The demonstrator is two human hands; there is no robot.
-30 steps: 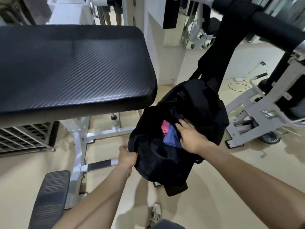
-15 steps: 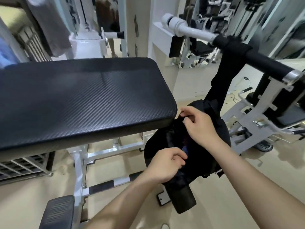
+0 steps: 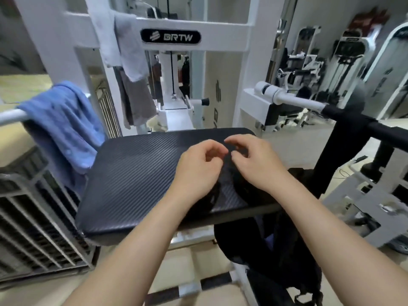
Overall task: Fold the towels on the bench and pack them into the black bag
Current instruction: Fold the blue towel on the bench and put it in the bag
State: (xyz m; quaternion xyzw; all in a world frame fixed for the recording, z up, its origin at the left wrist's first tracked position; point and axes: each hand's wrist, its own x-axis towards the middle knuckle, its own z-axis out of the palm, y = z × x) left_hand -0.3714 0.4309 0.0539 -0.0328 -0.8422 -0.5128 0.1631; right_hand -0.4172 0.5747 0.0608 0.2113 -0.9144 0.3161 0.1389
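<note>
Now the bench (image 3: 143,173) fills mid-frame, the black bag (image 3: 265,250) hangs at lower right, and a blue towel (image 3: 64,127) drapes a bar (image 3: 11,115) at left. My left hand (image 3: 198,171) and right hand (image 3: 258,164) hover loosely curled, holding nothing. Next, I judge, I should fetch that towel to fold.

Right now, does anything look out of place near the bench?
Yes: a blue towel hangs crumpled over a rail left of the bench, and a white towel dangles unfolded from the machine frame behind it.
</note>
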